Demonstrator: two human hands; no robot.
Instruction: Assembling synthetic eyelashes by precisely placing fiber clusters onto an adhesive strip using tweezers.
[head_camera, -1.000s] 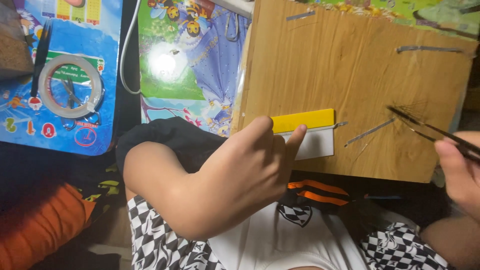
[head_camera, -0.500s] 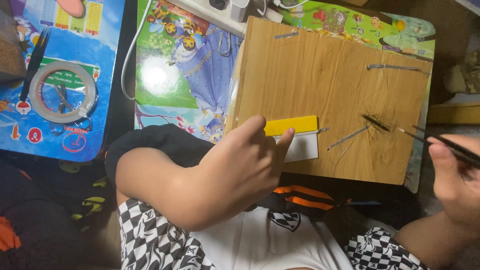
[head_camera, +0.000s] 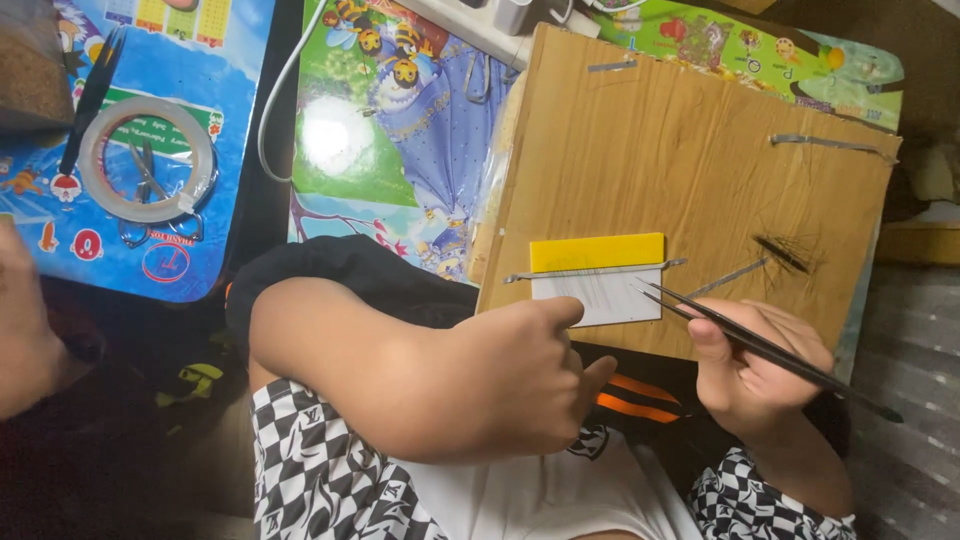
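We see thin black tweezers (head_camera: 770, 345) angled, tips at a flat yellow-and-white card (head_camera: 597, 279) lying on the board.

A wooden board (head_camera: 690, 150) fills the upper right of the frame, resting on bright cartoon mats (head_camera: 400, 150). On the board lie a yellow-and-white card (head_camera: 597, 272) at lower centre, strips of tape, and a dark tuft of hairs (head_camera: 785, 250) toward the right. A tape roll (head_camera: 147, 158) sits upper left.
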